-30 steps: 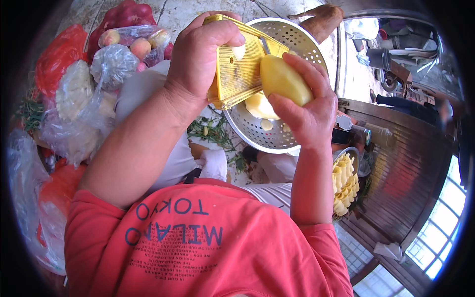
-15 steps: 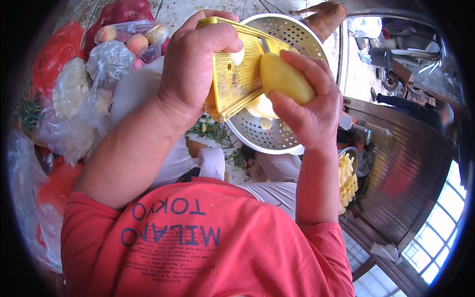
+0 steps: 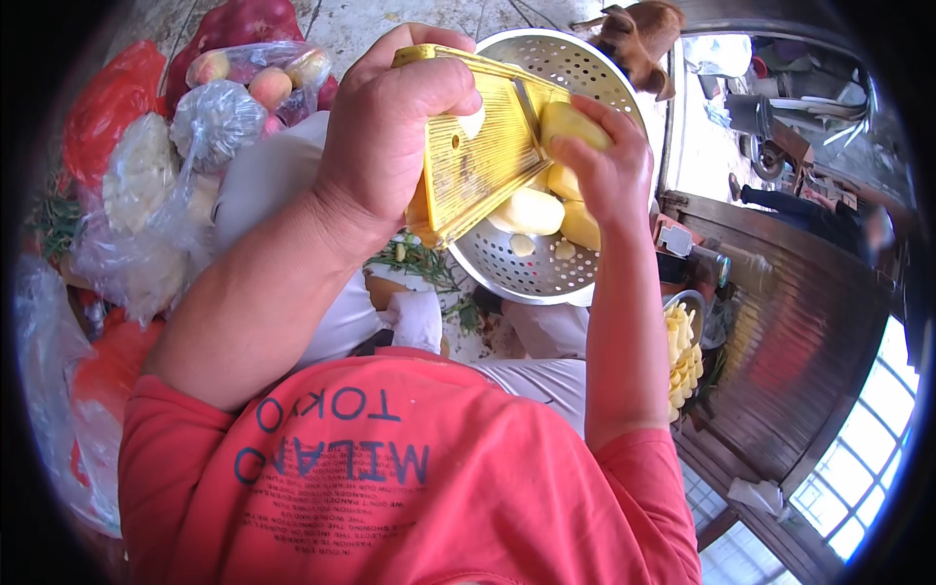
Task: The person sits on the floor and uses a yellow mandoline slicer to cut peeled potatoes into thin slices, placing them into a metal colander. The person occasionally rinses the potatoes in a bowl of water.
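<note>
Left hand (image 3: 380, 112) grips yellow slicer (image 3: 480, 146); right hand (image 3: 616, 168), clasping peeled potato (image 3: 572, 125), now sits farther along, past the blade (image 3: 526, 105), apparently advancing the slicing.

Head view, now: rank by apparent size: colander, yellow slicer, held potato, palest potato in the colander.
1. Colander, by outline; partly covered
2. Yellow slicer
3. Unsure: held potato and palest potato look close; the right hand partly hides the former.
</note>
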The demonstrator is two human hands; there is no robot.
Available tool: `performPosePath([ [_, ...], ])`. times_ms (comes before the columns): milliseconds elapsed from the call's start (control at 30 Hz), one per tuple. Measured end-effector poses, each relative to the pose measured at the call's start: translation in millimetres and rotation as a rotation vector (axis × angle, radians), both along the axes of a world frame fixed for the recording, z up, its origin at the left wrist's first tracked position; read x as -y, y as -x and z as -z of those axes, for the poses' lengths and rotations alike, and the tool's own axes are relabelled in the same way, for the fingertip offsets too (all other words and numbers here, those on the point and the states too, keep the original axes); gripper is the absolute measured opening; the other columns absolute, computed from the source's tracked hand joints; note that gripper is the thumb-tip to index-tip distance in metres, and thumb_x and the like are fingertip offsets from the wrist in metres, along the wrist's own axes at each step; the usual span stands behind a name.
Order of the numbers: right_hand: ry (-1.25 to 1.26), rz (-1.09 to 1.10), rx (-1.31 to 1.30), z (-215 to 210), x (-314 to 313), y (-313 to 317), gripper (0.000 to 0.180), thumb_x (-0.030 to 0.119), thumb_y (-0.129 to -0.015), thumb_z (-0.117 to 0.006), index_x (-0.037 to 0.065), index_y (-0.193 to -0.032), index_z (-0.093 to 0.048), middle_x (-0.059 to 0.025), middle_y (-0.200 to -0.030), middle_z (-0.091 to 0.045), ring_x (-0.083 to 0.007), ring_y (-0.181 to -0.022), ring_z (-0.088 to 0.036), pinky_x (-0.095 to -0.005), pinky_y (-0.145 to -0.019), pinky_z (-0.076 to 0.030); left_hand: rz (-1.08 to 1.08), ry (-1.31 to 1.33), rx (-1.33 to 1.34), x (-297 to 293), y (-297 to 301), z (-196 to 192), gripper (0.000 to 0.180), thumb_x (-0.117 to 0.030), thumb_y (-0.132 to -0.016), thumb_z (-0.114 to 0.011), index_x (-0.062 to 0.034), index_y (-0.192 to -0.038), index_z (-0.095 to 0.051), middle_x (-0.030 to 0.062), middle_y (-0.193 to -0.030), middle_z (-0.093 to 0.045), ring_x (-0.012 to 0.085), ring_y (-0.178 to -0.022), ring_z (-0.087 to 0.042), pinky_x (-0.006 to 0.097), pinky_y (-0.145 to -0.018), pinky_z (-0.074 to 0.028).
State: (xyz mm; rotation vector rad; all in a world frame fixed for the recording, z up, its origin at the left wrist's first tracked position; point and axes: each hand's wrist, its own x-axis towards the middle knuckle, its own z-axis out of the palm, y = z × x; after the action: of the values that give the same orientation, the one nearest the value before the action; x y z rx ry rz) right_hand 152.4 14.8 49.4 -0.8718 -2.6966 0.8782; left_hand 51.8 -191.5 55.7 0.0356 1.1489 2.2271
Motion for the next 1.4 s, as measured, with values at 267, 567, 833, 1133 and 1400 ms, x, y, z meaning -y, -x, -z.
performPosePath([
  [267,-0.060,-0.281,-0.209,-29.1,43.3,-6.1,0.056,0.029,-0.066,-0.076,0.001,-0.115,-0.073,-0.0177,-0.104,-0.068,-0.0331,-0.095,-0.068,-0.0414,-0.089,-0.055,-0.029,-0.007,0.036,2.1,1.6,5.6,0.032,-0.013,-0.076,-0.063,0.0002,-0.106,-0.061,0.0058,-0.088,-0.062,0.0137,-0.081,-0.059,0.026,-0.079,-0.049],
  [567,0.000,-0.240,-0.152,-23.5,30.7,-4.9,0.057,0.027,-0.064,-0.077,0.001,-0.114,-0.073,-0.0172,-0.103,-0.068,-0.0332,-0.094,-0.069,-0.0415,-0.089,-0.055,-0.030,0.029,0.000,1.9,0.3,8.9,0.033,-0.013,-0.076,-0.063,-0.0001,-0.106,-0.062,0.0064,-0.091,-0.062,0.0141,-0.083,-0.059,0.026,-0.080,-0.048],
  [833,0.051,0.017,-0.015,7.3,-7.9,2.2,0.055,0.025,-0.064,-0.076,0.001,-0.114,-0.073,-0.0190,-0.105,-0.068,-0.0325,-0.096,-0.068,-0.0411,-0.089,-0.055,0.003,-0.024,0.006,-1.1,1.3,3.4,0.032,-0.011,-0.077,-0.063,0.0001,-0.106,-0.062,0.0063,-0.093,-0.063,0.0136,-0.083,-0.060,0.026,-0.080,-0.049],
  [1133,-0.006,-0.172,-0.132,-15.0,31.2,-2.9,0.056,0.027,-0.065,-0.075,0.001,-0.114,-0.074,-0.0191,-0.104,-0.068,-0.0337,-0.094,-0.068,-0.0422,-0.087,-0.055,-0.006,-0.024,0.010,1.3,1.8,7.9,0.033,-0.011,-0.077,-0.063,0.0003,-0.108,-0.062,0.0056,-0.090,-0.063,0.0128,-0.081,-0.060,0.025,-0.078,-0.049],
  [1400,-0.033,-0.323,-0.206,-30.5,46.0,-6.2,0.054,0.030,-0.068,-0.075,0.000,-0.113,-0.073,-0.0182,-0.103,-0.067,-0.0330,-0.093,-0.067,-0.0424,-0.086,-0.055,-0.027,0.024,-0.052,2.5,2.3,11.7,0.030,-0.012,-0.077,-0.063,0.0008,-0.104,-0.063,0.0058,-0.092,-0.062,0.0123,-0.082,-0.059,0.025,-0.078,-0.048],
])
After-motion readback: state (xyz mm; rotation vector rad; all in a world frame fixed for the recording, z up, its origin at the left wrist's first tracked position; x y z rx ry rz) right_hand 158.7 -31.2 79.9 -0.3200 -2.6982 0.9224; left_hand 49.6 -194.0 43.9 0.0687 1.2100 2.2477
